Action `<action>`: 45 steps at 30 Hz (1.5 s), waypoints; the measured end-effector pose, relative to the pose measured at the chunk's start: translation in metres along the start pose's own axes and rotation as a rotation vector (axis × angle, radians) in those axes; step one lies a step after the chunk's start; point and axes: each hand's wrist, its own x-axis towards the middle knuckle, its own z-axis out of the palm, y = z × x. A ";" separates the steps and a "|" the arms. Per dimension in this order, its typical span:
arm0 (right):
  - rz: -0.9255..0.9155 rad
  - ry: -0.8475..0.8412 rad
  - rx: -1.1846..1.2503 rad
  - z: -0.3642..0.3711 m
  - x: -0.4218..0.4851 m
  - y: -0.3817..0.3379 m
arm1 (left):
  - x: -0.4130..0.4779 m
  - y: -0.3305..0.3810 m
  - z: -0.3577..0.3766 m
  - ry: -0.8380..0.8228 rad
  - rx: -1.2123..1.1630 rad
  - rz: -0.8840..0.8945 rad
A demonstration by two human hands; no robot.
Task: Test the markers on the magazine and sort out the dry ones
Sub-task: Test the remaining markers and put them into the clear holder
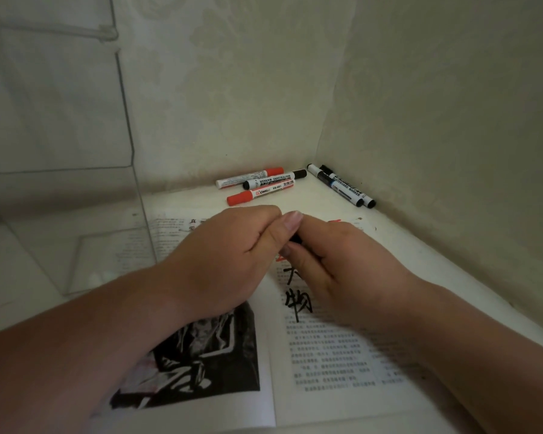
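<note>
Left hand (pixel 229 258) and right hand (pixel 342 270) meet over the open printed magazine (pixel 326 355) on the white table (pixel 405 245). Curled fingers (pixel 290 225) of both pinch a small black marker (pixel 296 239), mostly hidden. Five white-barrelled spare markers (pixel 261 184) lie along the walls.

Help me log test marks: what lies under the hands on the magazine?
Partly under the right hand, black handwritten strokes and a red patch show on the magazine. The left hand hides the page beneath it. Both grip a mostly covered black marker.

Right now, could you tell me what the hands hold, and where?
The left hand and right hand pinch a mostly hidden black marker; which part cannot be told.
</note>
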 end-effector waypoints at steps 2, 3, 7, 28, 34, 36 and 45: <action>0.006 0.004 0.017 -0.001 0.000 0.002 | -0.001 -0.001 0.000 0.002 0.020 0.022; 0.020 0.007 0.029 -0.002 0.000 0.002 | -0.001 -0.001 0.000 0.008 0.030 0.029; 0.033 0.014 0.054 -0.007 0.002 0.004 | -0.001 0.001 -0.002 0.021 0.045 0.042; 0.179 -0.253 -0.241 -0.032 -0.003 0.000 | 0.003 -0.003 0.001 -0.089 0.144 0.192; 0.134 -0.268 -0.207 -0.027 -0.002 -0.012 | 0.002 -0.004 0.002 -0.100 0.124 0.189; 0.134 -0.239 -0.113 -0.025 -0.002 -0.011 | 0.002 -0.004 0.002 -0.097 0.125 0.184; 0.339 0.005 0.749 -0.058 -0.012 0.049 | 0.005 -0.012 -0.002 0.033 0.100 0.028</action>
